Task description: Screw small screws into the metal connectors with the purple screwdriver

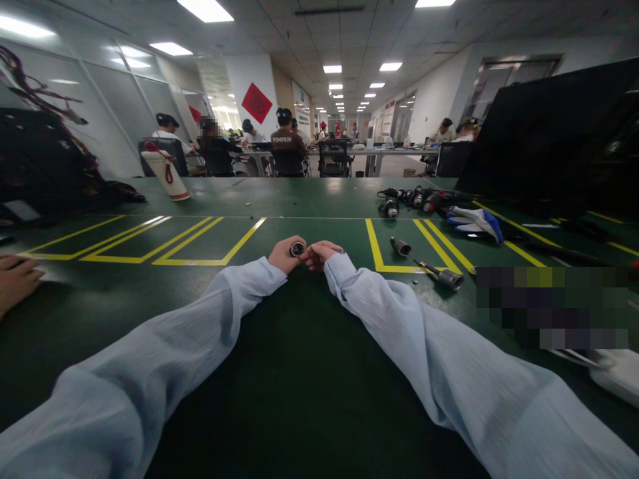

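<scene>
My left hand (283,255) is wrapped round a small dark cylindrical connector (296,250), its round open end with a silvery rim turned towards me. Fingers of my right hand (319,254) are pinched together right beside that end; whatever sits between them, if anything, is too small to make out. Both hands are held over the green table (299,372), near its middle. To the right lie a metal cylindrical connector (401,246) and another connector with a thin shaft (446,277). A tiny dark ring-like part (415,282) rests close to them.
Farther back right are a pile of black cylindrical connectors with cables (414,197) and blue-and-white gloves (476,223). A white cup-like container (167,174) stands back left. Another person's hand (17,279) is at the left edge. Yellow tape (190,261) marks the table.
</scene>
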The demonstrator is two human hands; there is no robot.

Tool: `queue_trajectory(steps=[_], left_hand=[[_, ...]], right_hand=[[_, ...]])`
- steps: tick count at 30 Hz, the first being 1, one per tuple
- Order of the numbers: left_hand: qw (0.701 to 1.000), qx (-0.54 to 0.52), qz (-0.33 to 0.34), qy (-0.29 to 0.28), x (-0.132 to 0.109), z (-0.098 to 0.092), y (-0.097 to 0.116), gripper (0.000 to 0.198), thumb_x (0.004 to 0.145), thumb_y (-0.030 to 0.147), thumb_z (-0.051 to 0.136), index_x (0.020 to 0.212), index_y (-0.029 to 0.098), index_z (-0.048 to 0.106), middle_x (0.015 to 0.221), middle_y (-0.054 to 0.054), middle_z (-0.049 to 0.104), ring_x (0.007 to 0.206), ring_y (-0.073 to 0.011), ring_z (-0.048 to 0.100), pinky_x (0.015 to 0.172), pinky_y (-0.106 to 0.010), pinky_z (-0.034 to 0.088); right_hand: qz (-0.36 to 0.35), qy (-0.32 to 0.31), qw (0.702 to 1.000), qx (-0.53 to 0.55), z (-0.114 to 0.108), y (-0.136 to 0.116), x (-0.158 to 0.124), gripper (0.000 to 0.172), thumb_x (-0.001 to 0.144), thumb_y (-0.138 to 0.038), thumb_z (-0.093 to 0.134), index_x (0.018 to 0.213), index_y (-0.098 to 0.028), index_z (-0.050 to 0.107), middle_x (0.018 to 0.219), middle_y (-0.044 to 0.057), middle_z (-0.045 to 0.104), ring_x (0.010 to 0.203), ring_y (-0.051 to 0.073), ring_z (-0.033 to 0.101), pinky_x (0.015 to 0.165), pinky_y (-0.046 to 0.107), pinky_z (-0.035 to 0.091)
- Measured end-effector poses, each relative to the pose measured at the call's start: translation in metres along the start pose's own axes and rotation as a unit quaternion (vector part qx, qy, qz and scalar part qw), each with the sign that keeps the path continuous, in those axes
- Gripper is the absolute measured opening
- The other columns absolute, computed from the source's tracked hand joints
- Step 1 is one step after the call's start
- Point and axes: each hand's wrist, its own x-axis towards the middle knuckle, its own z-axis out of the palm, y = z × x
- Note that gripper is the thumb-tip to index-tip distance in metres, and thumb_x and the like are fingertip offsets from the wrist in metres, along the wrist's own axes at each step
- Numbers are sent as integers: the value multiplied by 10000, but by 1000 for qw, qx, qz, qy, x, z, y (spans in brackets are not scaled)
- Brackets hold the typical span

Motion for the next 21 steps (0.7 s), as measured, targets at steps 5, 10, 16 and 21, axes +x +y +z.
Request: queue_trajectory(steps=[5,10,16,21], left_hand=[[998,-62,-16,-19,-1,-1,1,200,568,271,579,688,139,487,613,24,484,570,-99,445,531,-214,375],[994,-98,-30,-25,1,-2,-3,239,559,294,609,686,138,481,614,25,481,572,-94,439,532,-210,370],[994,-107,-25,-15,1,0,-5,209,571,265,597,695,137,486,622,27,477,579,-94,439,533,-208,371],[995,-98,-22,-13,0,0,-4,191,564,243,591,688,138,490,622,26,484,584,-96,446,535,-208,377]], right_hand=[[-9,-10,1000,11,-1,2,0,157,787,-106,442,651,-140,511,499,-9,626,412,72,537,403,169,437],[-32,-9,999,7,-1,4,-1,130,775,-121,463,661,-139,522,530,-3,635,440,75,547,409,172,442],[-38,-2,999,1,0,7,0,95,756,-141,491,665,-147,520,556,-3,641,465,75,550,421,174,442],[-55,-1,998,10,0,7,-2,91,749,-156,500,664,-145,532,556,-7,634,475,75,551,422,172,448]])
